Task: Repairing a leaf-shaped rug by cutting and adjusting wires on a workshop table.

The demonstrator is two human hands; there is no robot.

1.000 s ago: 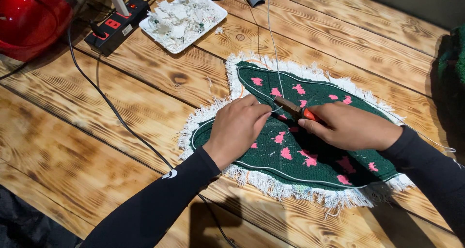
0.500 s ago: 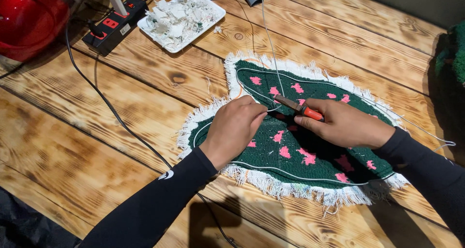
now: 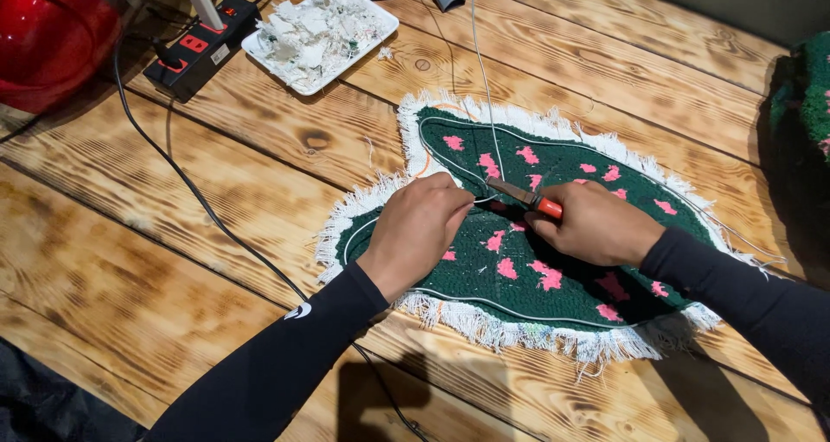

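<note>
A dark green tufted rug piece with pink spots and a white fringe lies face up on the wooden table. My left hand presses on its left part, fingers pinching a thin white wire that runs up toward the table's far edge. My right hand grips an orange-handled tool with a metal tip, the tip pointing left at the wire just beside my left fingers. Both arms wear black sleeves.
A white tray of white scraps stands at the back. Left of it lies a black power strip with a plug, its black cable crossing the table. A red dome-shaped object sits far left. More green fabric at right.
The view has shifted slightly. My hands stay on the rug; the tool tip and left fingers have drawn a little closer together at the wire.
</note>
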